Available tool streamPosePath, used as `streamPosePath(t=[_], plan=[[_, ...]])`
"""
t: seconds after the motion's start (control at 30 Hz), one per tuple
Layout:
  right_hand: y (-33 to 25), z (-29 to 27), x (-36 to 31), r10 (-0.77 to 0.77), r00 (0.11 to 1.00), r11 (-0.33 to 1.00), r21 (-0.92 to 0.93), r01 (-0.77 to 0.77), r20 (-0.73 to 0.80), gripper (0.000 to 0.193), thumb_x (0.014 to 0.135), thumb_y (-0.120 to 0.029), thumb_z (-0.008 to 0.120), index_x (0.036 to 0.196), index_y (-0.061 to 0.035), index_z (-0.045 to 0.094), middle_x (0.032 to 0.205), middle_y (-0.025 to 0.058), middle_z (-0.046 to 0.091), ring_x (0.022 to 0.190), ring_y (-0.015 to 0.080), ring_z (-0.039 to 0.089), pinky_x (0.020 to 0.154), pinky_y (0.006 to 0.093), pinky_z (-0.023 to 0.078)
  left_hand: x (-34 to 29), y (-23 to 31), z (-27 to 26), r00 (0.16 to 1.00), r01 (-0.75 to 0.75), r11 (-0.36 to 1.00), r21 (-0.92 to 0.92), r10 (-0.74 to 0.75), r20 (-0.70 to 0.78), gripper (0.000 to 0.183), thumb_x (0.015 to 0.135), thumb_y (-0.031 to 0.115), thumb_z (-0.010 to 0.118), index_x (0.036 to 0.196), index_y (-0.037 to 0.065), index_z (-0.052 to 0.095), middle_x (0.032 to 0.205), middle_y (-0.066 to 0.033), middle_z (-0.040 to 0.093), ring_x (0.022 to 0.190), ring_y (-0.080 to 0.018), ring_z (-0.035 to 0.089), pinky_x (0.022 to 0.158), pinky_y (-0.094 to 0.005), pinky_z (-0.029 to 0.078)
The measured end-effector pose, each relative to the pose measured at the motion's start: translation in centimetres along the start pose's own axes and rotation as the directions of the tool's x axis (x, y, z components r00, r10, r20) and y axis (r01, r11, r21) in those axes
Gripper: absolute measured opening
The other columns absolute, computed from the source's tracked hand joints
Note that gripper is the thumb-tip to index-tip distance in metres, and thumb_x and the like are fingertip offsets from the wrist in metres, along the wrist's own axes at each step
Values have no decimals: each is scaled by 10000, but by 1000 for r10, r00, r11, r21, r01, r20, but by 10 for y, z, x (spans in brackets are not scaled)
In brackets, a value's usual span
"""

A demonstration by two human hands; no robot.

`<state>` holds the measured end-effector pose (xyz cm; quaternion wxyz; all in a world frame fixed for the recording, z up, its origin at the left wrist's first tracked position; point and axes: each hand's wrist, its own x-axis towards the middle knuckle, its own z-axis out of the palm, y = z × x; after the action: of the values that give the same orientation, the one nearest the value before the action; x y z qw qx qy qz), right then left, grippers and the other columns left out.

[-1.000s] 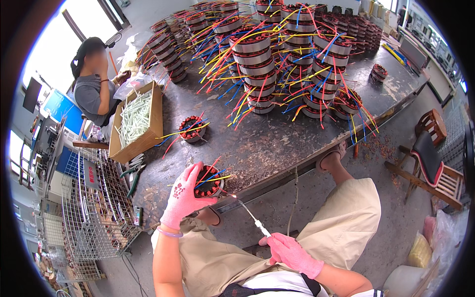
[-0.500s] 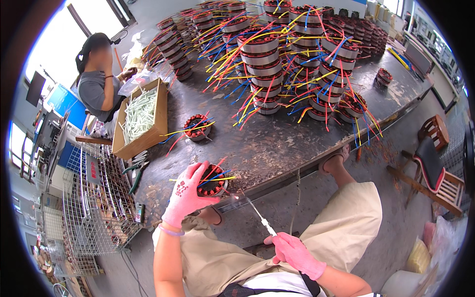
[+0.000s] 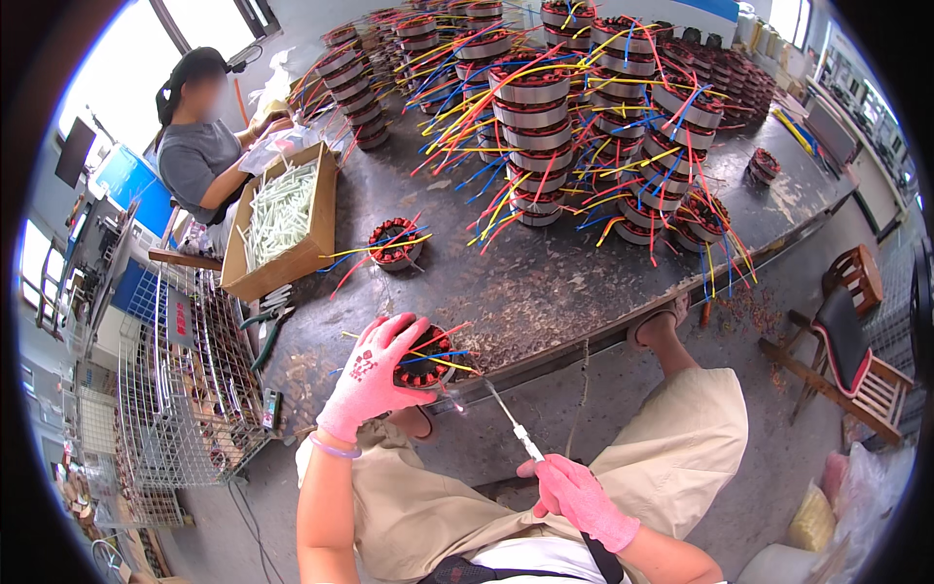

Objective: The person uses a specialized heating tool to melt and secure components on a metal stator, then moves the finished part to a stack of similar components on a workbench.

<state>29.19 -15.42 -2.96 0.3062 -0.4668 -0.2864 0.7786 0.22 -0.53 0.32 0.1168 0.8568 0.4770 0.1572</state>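
My left hand (image 3: 375,375), in a pink glove, is closed around the side of a motor stator (image 3: 425,358) at the near edge of the table. The stator has a dark round centre, red windings and red, blue and yellow leads. In my pink-gloved right hand (image 3: 574,494) is a thin white-handled tool (image 3: 523,440) with a long metal shank. Its tip points up and left, close to the end of a yellow lead; whether they touch I cannot tell. A small bright glow shows just below the stator, left of the tip.
On the dark worktable (image 3: 486,292) stand tall stacks of stators (image 3: 540,141) with loose leads. Another stator (image 3: 396,243) lies near a cardboard box (image 3: 326,209) of white tubes. Pliers (image 3: 265,343) lie at the left edge, by a wire basket (image 3: 185,389). A co-worker (image 3: 199,146) sits far left.
The stator has turned slightly in my left hand, so its leads lie differently. The glow has dropped a little lower. The co-worker's raised hand has come down from the face.
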Motion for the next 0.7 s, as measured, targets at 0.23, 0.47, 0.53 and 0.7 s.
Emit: streamPosePath(t=[0.23, 0.47, 0.53, 0.7], plan=[[-3, 1, -2, 33, 999, 999, -28, -33, -11, 363, 1049, -273, 451, 1167, 29, 613, 593, 0, 436, 539, 82, 454, 607, 282, 522, 0, -2, 1, 1000, -7, 1000, 11, 7, 1, 930, 570, 297, 878, 1395, 91, 502, 1351, -145, 533, 1256, -335, 503, 1147, -487, 323], [-7, 2, -5, 6, 1000, 998, -60, -6, -6, 352, 1048, -262, 450, 1155, 29, 617, 600, 5, 456, 544, 92, 483, 617, 278, 520, 0, -5, -1, 1000, -7, 1000, 3, 7, 26, 966, 547, 315, 903, 1394, 72, 504, 1372, -155, 537, 1289, -352, 480, 1152, -480, 326], [-6, 2, -4, -2, 1000, 997, -77, 1, -5, 353, 1048, -263, 450, 1154, 29, 616, 604, 8, 461, 551, 94, 500, 620, 278, 519, 0, -7, 1, 999, -31, 999, 14, 31, 7, 966, 551, 334, 898, 1395, 80, 502, 1352, -154, 546, 1258, -354, 505, 1141, -483, 340], [-2, -1, -2, 4, 1000, 995, -96, -4, -2, 357, 1047, -270, 443, 1154, 25, 616, 609, 10, 465, 561, 101, 529, 635, 280, 520, -1, -8, 0, 998, -59, 998, 18, 60, -21, 940, 578, 349, 881, 1394, 88, 496, 1331, -164, 547, 1219, -369, 527, 1121, -489, 359]])
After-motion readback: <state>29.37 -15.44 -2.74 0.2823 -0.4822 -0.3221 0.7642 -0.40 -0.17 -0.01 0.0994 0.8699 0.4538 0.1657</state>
